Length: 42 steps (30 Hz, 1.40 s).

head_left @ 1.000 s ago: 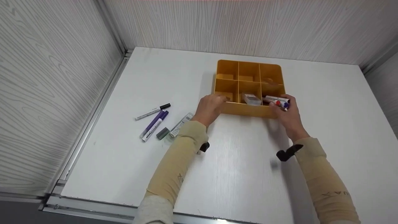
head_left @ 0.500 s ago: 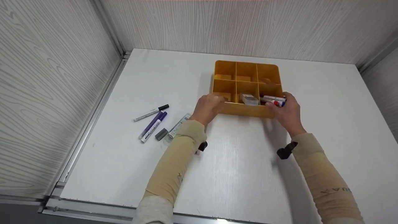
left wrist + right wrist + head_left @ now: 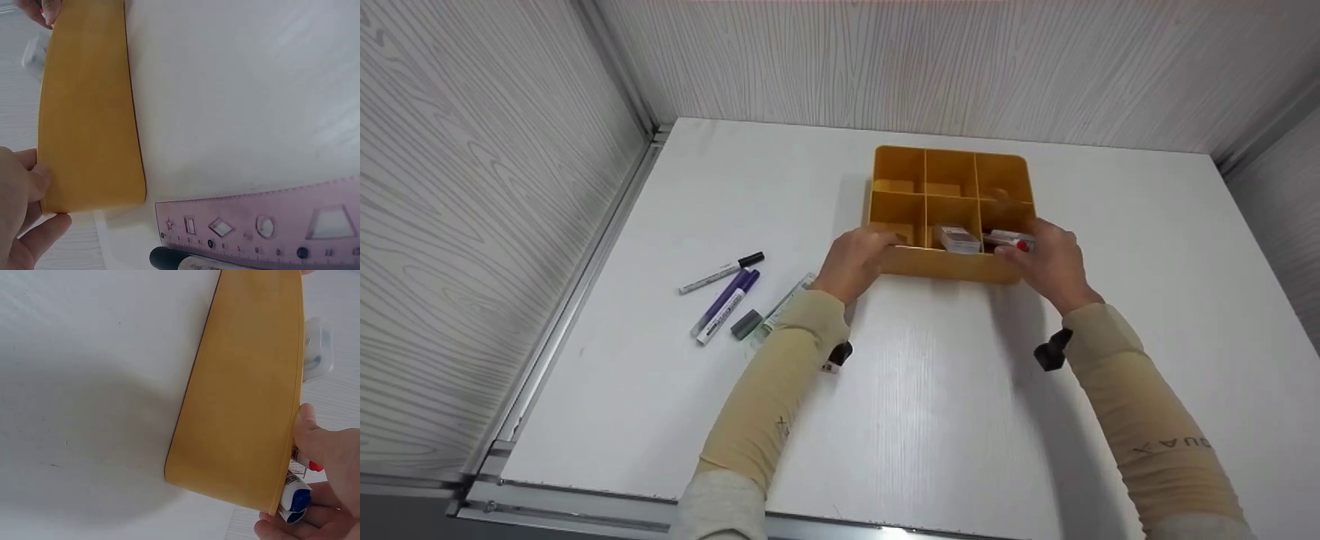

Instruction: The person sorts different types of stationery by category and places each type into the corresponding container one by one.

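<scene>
A yellow six-compartment organizer box rests toward the back of the table, between both hands. My left hand grips its front left corner; in the left wrist view, fingertips press on the rim and wall. My right hand holds the front right corner, its thumb on the front rim in the right wrist view. Markers lean out of the front right compartment: one shows a red end, others blue ends beside the right fingers. A clear plastic case tilts up from the front middle compartment.
To the left lie a black-capped marker, two purple markers, a dark grey cap-like piece and a clear labelled case, partly hidden by the left arm. The left wrist view shows a pink ruler beside a dark-capped marker.
The whole head view has drifted slightly left. My right hand has shifted over the marker ends, and the blue end is now covered there. Both hands stay on the box.
</scene>
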Each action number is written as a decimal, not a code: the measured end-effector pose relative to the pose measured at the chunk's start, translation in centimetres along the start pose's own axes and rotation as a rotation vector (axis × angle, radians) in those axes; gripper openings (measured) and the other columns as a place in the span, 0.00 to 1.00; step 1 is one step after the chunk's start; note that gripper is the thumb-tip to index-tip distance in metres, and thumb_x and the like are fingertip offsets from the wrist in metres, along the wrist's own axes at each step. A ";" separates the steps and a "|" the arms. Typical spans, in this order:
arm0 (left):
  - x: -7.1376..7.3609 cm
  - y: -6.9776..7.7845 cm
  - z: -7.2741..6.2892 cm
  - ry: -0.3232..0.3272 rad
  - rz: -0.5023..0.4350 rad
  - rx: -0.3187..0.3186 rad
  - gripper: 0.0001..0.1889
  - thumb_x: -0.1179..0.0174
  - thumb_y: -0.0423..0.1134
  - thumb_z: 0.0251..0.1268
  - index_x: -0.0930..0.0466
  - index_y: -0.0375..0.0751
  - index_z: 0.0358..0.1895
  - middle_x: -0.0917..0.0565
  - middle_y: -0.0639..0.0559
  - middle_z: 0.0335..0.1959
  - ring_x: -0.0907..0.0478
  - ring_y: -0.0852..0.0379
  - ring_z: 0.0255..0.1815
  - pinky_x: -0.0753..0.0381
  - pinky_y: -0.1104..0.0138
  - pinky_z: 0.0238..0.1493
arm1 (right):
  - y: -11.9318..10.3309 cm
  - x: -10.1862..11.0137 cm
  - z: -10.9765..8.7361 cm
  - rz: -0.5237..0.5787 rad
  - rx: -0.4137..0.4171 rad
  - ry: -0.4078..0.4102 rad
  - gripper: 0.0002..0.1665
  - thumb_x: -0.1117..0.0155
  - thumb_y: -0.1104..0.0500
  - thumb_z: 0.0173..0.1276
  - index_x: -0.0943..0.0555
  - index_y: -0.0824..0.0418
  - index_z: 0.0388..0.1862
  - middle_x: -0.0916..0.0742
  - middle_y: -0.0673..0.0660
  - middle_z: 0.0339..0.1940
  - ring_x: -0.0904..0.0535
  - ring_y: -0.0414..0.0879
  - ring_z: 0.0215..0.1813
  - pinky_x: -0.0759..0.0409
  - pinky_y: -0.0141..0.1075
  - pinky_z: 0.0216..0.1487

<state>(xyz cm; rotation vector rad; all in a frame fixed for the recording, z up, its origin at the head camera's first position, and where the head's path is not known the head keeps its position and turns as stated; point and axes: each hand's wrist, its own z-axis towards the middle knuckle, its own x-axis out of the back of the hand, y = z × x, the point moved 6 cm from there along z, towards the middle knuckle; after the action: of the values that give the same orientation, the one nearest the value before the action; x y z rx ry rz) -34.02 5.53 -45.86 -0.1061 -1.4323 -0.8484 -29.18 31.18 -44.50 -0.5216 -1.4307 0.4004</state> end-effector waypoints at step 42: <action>-2.6 3.0 -11.4 -0.043 0.573 0.086 0.06 0.38 0.32 0.64 0.14 0.31 0.37 0.16 0.40 0.36 0.18 0.50 0.38 0.15 0.63 0.27 | 0.2 0.0 0.0 -0.026 -0.007 -0.036 0.32 0.31 0.53 0.67 0.28 0.69 0.64 0.19 0.69 0.62 0.22 0.63 0.56 0.23 0.56 0.60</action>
<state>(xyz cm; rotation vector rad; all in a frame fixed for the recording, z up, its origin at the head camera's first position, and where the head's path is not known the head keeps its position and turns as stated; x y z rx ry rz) -22.81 2.63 -49.03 -0.4483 -1.3740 -0.3148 -29.22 31.30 -44.61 -0.5031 -1.4721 0.3862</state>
